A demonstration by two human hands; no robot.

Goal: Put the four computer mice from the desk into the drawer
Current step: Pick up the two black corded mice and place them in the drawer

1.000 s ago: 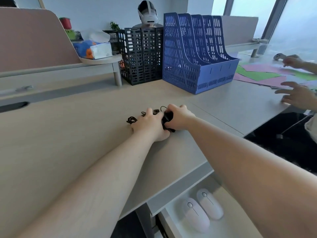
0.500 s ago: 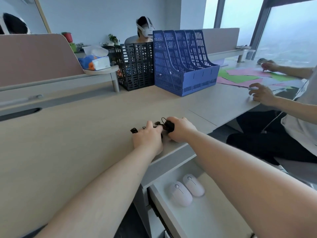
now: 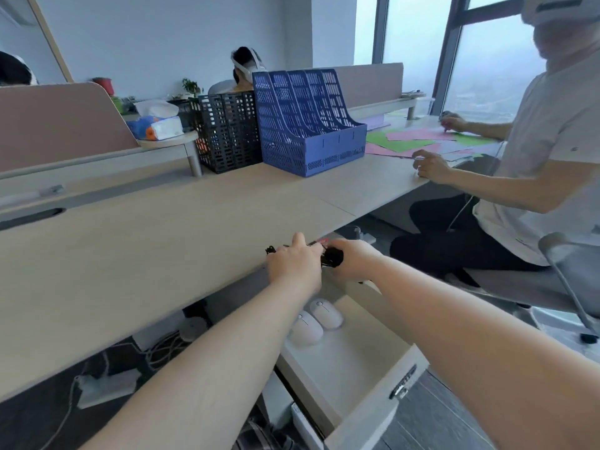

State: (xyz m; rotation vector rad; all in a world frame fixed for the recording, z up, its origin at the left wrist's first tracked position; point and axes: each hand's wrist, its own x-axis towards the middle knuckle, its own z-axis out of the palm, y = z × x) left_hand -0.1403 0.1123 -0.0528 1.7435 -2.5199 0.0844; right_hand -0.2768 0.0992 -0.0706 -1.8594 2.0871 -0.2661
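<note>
we see both hands at desk (image 3: 136,254) front edge | right hand (image 3: 352,259) clenched round black mouse (image 3: 332,257) | left hand (image 3: 293,266) fingers closed on its cable (image 3: 270,249) | two white mice (image 3: 316,319) side by side in open drawer (image 3: 373,414)

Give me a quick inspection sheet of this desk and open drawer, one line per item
Surface: pale wood desk, bare near the hands.
Job's things: two white mice side by side in the open drawer; black mouse gripped at the desk edge.
Clutter: blue file rack, black file rack, tissue box.
Grippers: left hand and right hand close together on black items.
Cables: black cord by the left hand; floor cables.
Surroundings: seated person with coloured paper.
</note>
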